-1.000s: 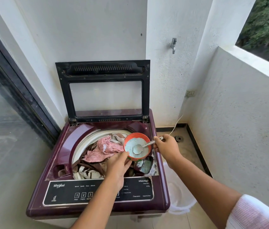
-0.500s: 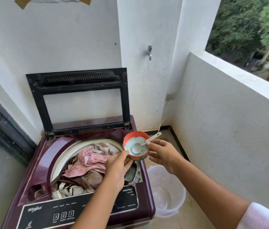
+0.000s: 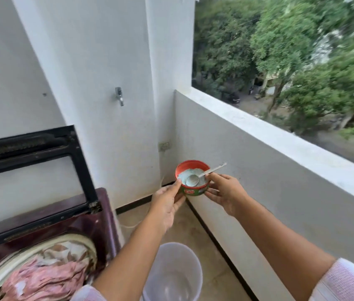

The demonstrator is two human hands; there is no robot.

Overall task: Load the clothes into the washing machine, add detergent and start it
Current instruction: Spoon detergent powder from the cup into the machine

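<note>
Presently, entries from the head view only.

Detergent tub [image 3: 193,190]: small round container, orange-red rim and inner wall, green band low on the outside; holds pale blue-white powder nearly to the rim.
Tub position: held in the air between both hands, to the right of the washing machine [image 3: 41,231] and above the floor, near the balcony parapet [image 3: 280,170]; well apart from the drum.
Tub attitude: roughly upright, mouth facing up and slightly toward the camera.
Spoon [image 3: 202,177]: metal, bowl resting on the powder; long axis runs from tub centre up and to the right, handle projecting past the rim toward the parapet.
Writing: red patch with white lettering on the tub's green band; blurred, not legible.
Left hand [image 3: 167,203]: fingers closed on the tub's left side, thumb tip at the rim.
Right hand [image 3: 226,192]: fingers curled around the tub's right side, fingertips touching the wall just under the spoon handle; whether they pinch the handle itself, cannot tell.
Sleeve [image 3: 343,281]: pink-and-white, on the right arm.
Clothes [image 3: 45,279]: pink and brown-white fabric heaped in the drum, lower left.
Lid [image 3: 30,168]: black frame with clear panel, standing open against the wall.
Bucket [image 3: 193,268]: translucent white, on the floor just beside the machine, below the arms.
Wall: metal tap [image 3: 119,96] above; socket [image 3: 164,146] near the corner.
</note>
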